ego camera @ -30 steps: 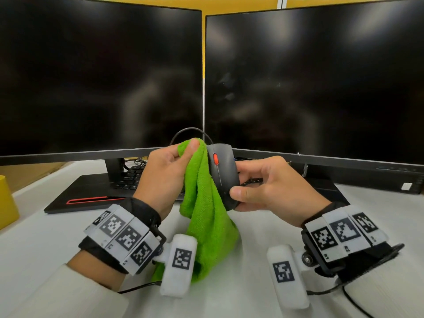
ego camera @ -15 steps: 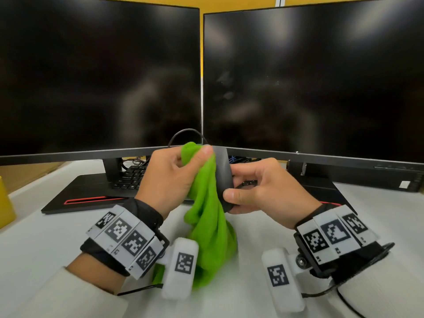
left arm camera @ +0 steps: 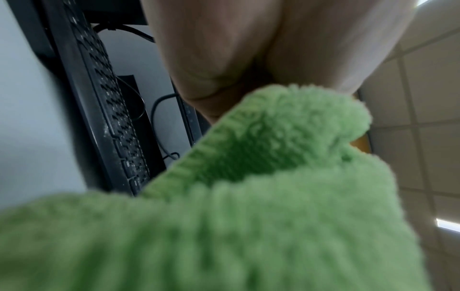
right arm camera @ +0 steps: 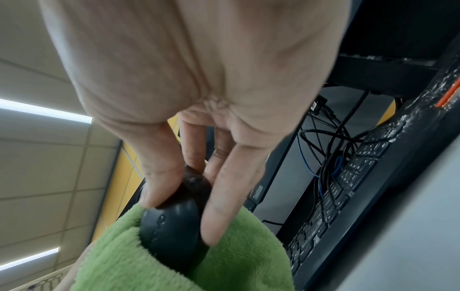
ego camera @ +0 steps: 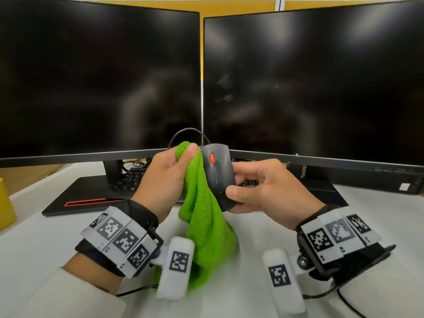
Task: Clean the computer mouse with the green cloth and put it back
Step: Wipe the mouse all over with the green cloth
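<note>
A black wired mouse (ego camera: 219,173) with a red scroll wheel is held up in the air in front of the monitors. My right hand (ego camera: 257,187) grips its lower end between thumb and fingers, which also shows in the right wrist view on the mouse (right arm camera: 171,222). My left hand (ego camera: 167,175) holds the green cloth (ego camera: 206,221) bunched against the mouse's left side, thumb on top of the cloth. The cloth hangs down to the desk. In the left wrist view the green cloth (left arm camera: 248,196) fills most of the picture.
Two dark monitors (ego camera: 309,83) stand close behind the hands. A black keyboard (ego camera: 128,177) with a red stripe lies under them on the white desk (ego camera: 229,294). The mouse cable (ego camera: 188,130) loops up behind. A yellow object (ego camera: 5,203) sits at the far left edge.
Half a second ago the cloth covered the mouse's top; now the left hand has slid it back to the left side, and the scroll wheel shows again.
</note>
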{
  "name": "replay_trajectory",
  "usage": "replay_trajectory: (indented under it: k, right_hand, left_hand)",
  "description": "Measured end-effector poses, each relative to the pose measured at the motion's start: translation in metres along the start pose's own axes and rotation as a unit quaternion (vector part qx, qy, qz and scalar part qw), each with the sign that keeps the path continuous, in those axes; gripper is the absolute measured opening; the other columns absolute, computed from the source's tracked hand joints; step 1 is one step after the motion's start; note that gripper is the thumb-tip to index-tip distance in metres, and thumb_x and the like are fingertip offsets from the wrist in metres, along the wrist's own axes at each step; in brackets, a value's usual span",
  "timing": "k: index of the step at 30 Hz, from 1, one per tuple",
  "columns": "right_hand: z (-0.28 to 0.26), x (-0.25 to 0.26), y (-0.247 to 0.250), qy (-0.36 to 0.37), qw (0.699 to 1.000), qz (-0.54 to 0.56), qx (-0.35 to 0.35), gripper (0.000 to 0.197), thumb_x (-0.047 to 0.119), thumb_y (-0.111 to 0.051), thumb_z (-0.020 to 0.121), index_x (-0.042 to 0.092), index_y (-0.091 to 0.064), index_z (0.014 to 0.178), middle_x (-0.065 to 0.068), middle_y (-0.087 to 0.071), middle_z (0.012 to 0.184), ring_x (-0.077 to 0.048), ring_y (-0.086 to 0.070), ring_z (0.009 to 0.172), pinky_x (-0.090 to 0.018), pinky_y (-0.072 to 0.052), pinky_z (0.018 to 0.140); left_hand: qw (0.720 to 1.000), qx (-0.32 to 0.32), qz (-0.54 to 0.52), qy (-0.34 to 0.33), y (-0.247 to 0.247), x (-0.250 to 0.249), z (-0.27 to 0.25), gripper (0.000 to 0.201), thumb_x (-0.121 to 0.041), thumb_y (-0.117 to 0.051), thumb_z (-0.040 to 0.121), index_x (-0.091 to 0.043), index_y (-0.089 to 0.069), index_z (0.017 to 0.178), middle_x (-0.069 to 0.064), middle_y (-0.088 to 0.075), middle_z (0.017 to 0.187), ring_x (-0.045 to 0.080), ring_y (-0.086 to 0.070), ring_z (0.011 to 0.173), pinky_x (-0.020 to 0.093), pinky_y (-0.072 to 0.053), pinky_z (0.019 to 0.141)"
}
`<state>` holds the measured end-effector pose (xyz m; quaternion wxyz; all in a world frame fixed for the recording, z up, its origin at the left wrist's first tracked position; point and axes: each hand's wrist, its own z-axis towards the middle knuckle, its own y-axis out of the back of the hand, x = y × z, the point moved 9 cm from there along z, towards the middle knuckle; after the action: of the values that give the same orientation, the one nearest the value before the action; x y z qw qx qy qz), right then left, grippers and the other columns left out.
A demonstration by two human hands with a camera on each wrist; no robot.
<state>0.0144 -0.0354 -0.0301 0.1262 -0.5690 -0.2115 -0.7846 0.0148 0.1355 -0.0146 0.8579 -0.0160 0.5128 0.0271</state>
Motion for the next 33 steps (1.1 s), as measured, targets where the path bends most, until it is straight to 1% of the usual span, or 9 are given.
replay_trajectory:
  k: [2,4,7,11,14,18,25,29,33]
  right_hand:
    - [0.001,0.0,0.0,0.001,1.0,0.006,-0.007,0.04,-0.009,-0.067,0.091,0.013,-0.076,0.122,-0.014,-0.071,0.093,-0.037,-0.076,0.101,-0.05,-0.063,0.088]
    - [0.003,-0.001,0.001,0.001,1.0,0.02,-0.019,0.038,-0.009,-0.065,0.093,0.014,-0.076,0.122,-0.015,-0.07,0.096,-0.037,-0.075,0.104,-0.046,-0.064,0.086]
    - [0.004,-0.003,0.01,0.003,0.998,0.042,-0.052,0.035,-0.006,-0.064,0.095,0.016,-0.077,0.118,-0.018,-0.065,0.095,-0.033,-0.076,0.101,-0.041,-0.064,0.083]
    - [0.005,-0.003,0.016,0.008,0.995,0.064,-0.074,0.032,-0.001,-0.061,0.099,0.013,-0.074,0.123,-0.016,-0.077,0.1,-0.024,-0.076,0.096,-0.038,-0.063,0.083]
    - [0.007,-0.001,0.014,0.009,0.994,0.078,-0.075,0.033,-0.001,-0.06,0.099,0.013,-0.072,0.127,-0.024,-0.073,0.117,-0.024,-0.075,0.102,-0.035,-0.062,0.081]
    - [0.008,-0.005,0.015,0.005,0.992,0.099,-0.075,0.037,-0.003,-0.06,0.098,0.013,-0.069,0.13,-0.015,-0.076,0.106,-0.024,-0.075,0.1,-0.034,-0.062,0.081]
    - [0.006,-0.004,0.013,0.0,0.99,0.126,-0.062,0.038,-0.004,-0.058,0.098,0.009,-0.067,0.133,-0.022,-0.076,0.113,-0.036,-0.073,0.11,-0.05,-0.06,0.096]
    - [0.007,-0.004,0.014,0.001,0.986,0.157,-0.061,0.035,-0.003,-0.056,0.099,0.006,-0.067,0.131,-0.023,-0.074,0.113,-0.024,-0.075,0.094,-0.044,-0.062,0.092]
    - [0.006,0.0,0.018,0.003,0.984,0.167,-0.063,0.034,0.0,-0.055,0.1,0.007,-0.068,0.13,-0.02,-0.076,0.119,-0.028,-0.076,0.105,-0.04,-0.063,0.09]
  left_hand:
    - [0.999,-0.018,-0.024,0.032,0.0,0.006,0.0,0.038,-0.035,-0.054,0.107,-0.011,-0.077,0.089,0.022,-0.072,0.09,0.035,-0.069,0.087,0.066,-0.051,0.101]
    - [0.998,0.008,-0.036,0.054,-0.007,0.013,0.0,0.038,-0.038,-0.054,0.107,-0.008,-0.076,0.107,0.024,-0.077,0.11,0.044,-0.073,0.107,0.066,-0.05,0.106]
    - [0.991,0.107,-0.035,0.077,-0.031,0.021,-0.007,0.039,-0.037,-0.059,0.104,-0.013,-0.066,0.134,0.016,-0.075,0.126,0.038,-0.07,0.121,0.062,-0.051,0.108]
    - [0.986,0.162,0.007,0.045,-0.043,0.023,-0.011,0.052,-0.023,-0.067,0.091,-0.014,-0.056,0.142,0.012,-0.072,0.133,0.032,-0.067,0.127,0.058,-0.053,0.108]
    - [0.989,0.139,0.037,0.019,-0.037,0.021,-0.009,0.05,-0.017,-0.072,0.09,-0.011,-0.059,0.137,0.013,-0.075,0.126,0.031,-0.07,0.121,0.057,-0.056,0.104]
    - [0.988,0.138,0.069,0.0,-0.031,0.018,-0.007,0.044,-0.008,-0.077,0.091,-0.011,-0.063,0.132,0.012,-0.078,0.118,0.028,-0.074,0.114,0.053,-0.06,0.099]
    - [0.985,0.143,0.096,-0.021,-0.027,0.014,-0.004,0.055,-0.007,-0.086,0.075,-0.01,-0.065,0.125,0.01,-0.08,0.113,0.028,-0.077,0.108,0.054,-0.061,0.095]
    - [0.981,0.131,0.138,-0.027,-0.022,0.016,-0.001,0.045,0.005,-0.085,0.08,-0.011,-0.067,0.119,0.008,-0.081,0.107,0.023,-0.078,0.102,0.047,-0.062,0.093]
    - [0.973,0.072,0.212,-0.052,-0.008,0.019,0.006,0.02,-0.025,-0.079,0.081,-0.019,-0.076,0.099,0.001,-0.081,0.095,0.024,-0.077,0.095,0.051,-0.061,0.089]
